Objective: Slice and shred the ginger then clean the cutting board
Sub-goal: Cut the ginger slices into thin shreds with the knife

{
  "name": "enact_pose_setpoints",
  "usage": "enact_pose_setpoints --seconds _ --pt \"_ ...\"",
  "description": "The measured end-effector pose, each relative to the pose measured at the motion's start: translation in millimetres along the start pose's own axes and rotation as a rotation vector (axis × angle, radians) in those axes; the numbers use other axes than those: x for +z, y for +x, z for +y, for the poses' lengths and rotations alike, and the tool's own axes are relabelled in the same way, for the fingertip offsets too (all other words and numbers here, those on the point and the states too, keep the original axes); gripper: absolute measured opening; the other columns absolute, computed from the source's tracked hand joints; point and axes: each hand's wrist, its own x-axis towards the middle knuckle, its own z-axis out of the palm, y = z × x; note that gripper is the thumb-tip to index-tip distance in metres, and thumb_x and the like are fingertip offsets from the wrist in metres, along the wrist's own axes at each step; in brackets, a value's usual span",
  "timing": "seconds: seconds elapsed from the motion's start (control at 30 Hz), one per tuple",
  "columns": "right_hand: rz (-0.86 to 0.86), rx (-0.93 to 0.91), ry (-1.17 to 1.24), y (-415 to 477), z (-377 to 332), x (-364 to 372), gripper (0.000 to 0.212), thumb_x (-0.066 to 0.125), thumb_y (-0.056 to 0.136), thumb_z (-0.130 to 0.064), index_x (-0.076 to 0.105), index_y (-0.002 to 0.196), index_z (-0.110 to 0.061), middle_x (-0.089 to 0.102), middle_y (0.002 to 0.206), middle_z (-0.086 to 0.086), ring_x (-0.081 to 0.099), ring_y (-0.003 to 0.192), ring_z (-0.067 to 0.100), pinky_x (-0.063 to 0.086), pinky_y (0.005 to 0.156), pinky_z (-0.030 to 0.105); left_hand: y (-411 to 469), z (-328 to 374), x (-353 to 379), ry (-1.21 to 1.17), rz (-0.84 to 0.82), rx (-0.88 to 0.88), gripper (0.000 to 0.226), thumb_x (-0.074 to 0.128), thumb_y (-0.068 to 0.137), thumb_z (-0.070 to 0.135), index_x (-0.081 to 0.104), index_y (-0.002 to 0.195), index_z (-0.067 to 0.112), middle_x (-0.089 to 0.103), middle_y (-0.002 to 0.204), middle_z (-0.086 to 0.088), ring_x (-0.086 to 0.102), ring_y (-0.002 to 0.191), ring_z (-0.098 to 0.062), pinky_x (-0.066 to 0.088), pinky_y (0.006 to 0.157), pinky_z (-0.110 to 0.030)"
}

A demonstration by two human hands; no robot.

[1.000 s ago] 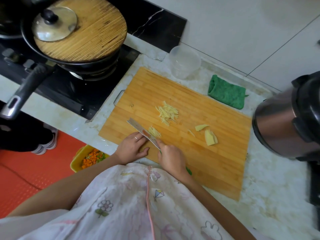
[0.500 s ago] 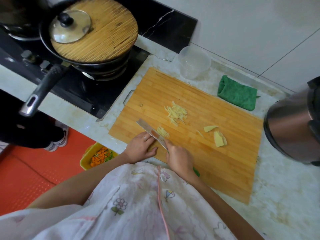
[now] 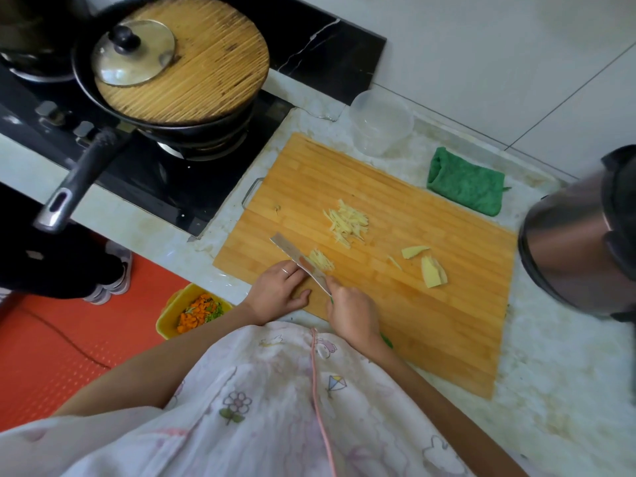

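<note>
Ginger shredding part done, cleaning untouched.
Pale yellow ginger shreds [image 3: 346,223] piled on rectangular bamboo cutting board [image 3: 430,321]; ginger slices [image 3: 433,271] uncut; right grip [image 3: 354,313] clasping steel knife [image 3: 299,261]; left grip [image 3: 278,290] beside blade, closure cannot tell.

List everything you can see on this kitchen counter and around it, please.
cutting board: one, orange-brown wood, on the counter.
shredded ginger: two piles, pale yellow, mid-board and beside the blade.
ginger slices: about three, pale yellow, board's right part.
knife: one, steel blade, near the board's edge.
cloth: one, green, behind the board.
container: one, clear plastic, behind the board.
pan: one, black, on the stove, under a bamboo mat and glass lid.
steel pot: one, silver and black, right edge.
tub: one, yellow, below the counter edge, holding orange bits.
left hand: on the board, beside the blade.
right hand: gripping the knife.
</note>
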Motion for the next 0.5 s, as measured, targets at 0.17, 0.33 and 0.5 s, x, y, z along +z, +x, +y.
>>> enact_pose_setpoints --seconds 0.17,0.33,0.5 --pt "0.029 -0.038 0.03 3.0 6.2 -1.7 0.046 0.046 0.095 -0.017 0.043 0.14 -0.026 0.07 0.094 0.009 0.066 0.085 0.028 0.037 0.056 0.029 -0.3 -0.4 -0.2 -0.006 -0.001 0.013 0.036 0.054 0.086 0.031 0.053 0.116 0.011 0.062 0.106 -0.009 0.059 0.09 -0.026 0.049 0.078 -0.032" --pt "0.014 0.013 0.092 13.9 18.5 -15.2 0.04 0.049 0.091 -0.015 0.056 0.129 -0.025 0.069 0.088 0.012 0.064 0.078 0.032 0.042 0.055 0.032 -0.4 0.9 -2.4 -0.011 -0.022 0.004 0.035 0.054 0.088 0.033 0.055 0.116 0.012 0.064 0.107 -0.01 0.06 0.094 -0.024 0.048 0.083 -0.031" --pt "0.025 0.051 0.158 42.8 54.1 -36.8 0.042 0.05 0.087 -0.009 0.062 0.125 -0.022 0.067 0.078 0.014 0.061 0.069 0.03 0.036 0.049 0.029 -0.2 -0.2 -4.9 -0.004 -0.058 0.01 0.036 0.054 0.088 0.033 0.058 0.116 0.01 0.063 0.11 -0.01 0.06 0.096 -0.024 0.051 0.082 -0.033"
